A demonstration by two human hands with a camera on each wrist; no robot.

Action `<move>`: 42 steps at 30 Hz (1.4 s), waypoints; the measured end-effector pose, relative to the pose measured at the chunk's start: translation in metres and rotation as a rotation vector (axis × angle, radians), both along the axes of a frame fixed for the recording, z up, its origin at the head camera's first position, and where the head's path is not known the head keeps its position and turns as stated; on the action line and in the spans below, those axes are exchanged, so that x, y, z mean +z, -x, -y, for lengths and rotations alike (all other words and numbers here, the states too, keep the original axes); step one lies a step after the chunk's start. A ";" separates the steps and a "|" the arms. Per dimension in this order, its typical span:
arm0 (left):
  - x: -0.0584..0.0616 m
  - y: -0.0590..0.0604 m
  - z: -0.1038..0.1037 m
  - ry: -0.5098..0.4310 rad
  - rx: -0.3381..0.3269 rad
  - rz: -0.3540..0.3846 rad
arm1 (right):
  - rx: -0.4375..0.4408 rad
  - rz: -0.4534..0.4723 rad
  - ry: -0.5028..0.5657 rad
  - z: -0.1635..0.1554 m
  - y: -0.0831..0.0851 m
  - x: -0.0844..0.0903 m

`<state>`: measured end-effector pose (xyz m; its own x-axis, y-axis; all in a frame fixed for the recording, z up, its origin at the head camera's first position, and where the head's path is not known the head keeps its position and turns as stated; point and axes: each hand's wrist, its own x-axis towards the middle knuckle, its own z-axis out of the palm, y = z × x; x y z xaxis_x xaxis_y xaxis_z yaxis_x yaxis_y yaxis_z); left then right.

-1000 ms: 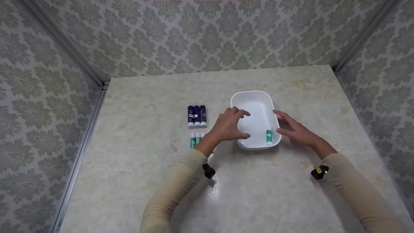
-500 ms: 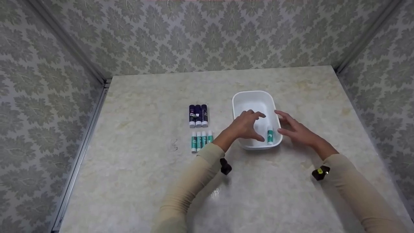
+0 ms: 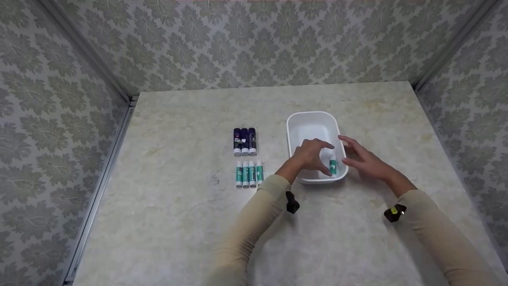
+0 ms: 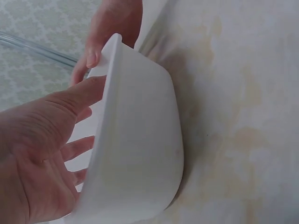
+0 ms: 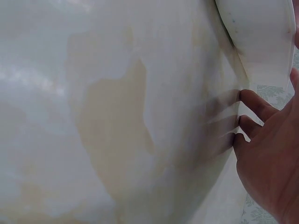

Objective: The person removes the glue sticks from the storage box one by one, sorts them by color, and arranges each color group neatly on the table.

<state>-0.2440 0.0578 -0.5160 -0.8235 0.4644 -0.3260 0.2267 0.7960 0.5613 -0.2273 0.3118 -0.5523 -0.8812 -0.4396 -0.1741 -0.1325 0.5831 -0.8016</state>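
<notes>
A white plastic tub (image 3: 293,119) stands on the table, with one green-and-white glue stick (image 3: 333,167) at its near right corner. My left hand (image 3: 311,155) reaches over the left rim into the tub; its thumb and fingers are spread either side of that glue stick, with no grip visible. In the left wrist view, the tub wall (image 4: 140,126) hides the fingertips and the glue stick. My right hand (image 3: 365,161) is at the tub's right side, thumb and a fingertip by the rim. The right wrist view shows its fingers (image 5: 254,105) loosely bent beside the tub.
Left of the tub lie three dark blue glue sticks (image 3: 245,142) with white caps, side by side. Nearer, several green-and-white glue sticks (image 3: 249,174) form a row. A small clear piece with thin dark lines (image 3: 214,178) lies further left. Patterned walls (image 3: 262,43) border the table.
My left hand has moved right and slightly nearer, from the tub's left rim to the glue stick inside, uncovering the green row. The right hand stays at the tub's side.
</notes>
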 end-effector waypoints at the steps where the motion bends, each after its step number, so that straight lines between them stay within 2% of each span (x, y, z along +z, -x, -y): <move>1: -0.001 0.000 -0.001 -0.002 0.014 0.009 | -0.002 0.003 -0.005 0.000 0.000 0.000; 5: -0.005 -0.002 -0.004 0.005 0.051 0.016 | -0.002 0.004 -0.011 0.001 -0.001 0.001; 15: -0.010 -0.011 -0.012 0.080 0.059 -0.064 | 0.000 0.010 0.005 -0.001 -0.001 0.002; 23: -0.014 -0.017 -0.016 0.152 0.039 -0.133 | -0.002 0.030 0.015 -0.002 0.000 -0.001; 30: -0.018 -0.014 -0.016 0.205 0.002 -0.183 | 0.006 0.008 0.012 -0.003 0.001 -0.002; 33: -0.016 -0.010 -0.013 0.202 -0.019 -0.147 | 0.009 0.006 0.017 -0.003 0.001 -0.002; 39: -0.004 0.005 -0.006 0.151 -0.035 0.045 | 0.010 0.006 0.012 -0.003 0.001 -0.001; 42: 0.001 0.010 -0.005 0.156 -0.046 0.101 | 0.010 0.008 0.011 -0.003 0.001 -0.001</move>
<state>-0.2536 0.0623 -0.5147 -0.7623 0.4381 -0.4765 0.2135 0.8651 0.4539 -0.2282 0.3144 -0.5533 -0.8753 -0.4502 -0.1763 -0.1314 0.5725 -0.8093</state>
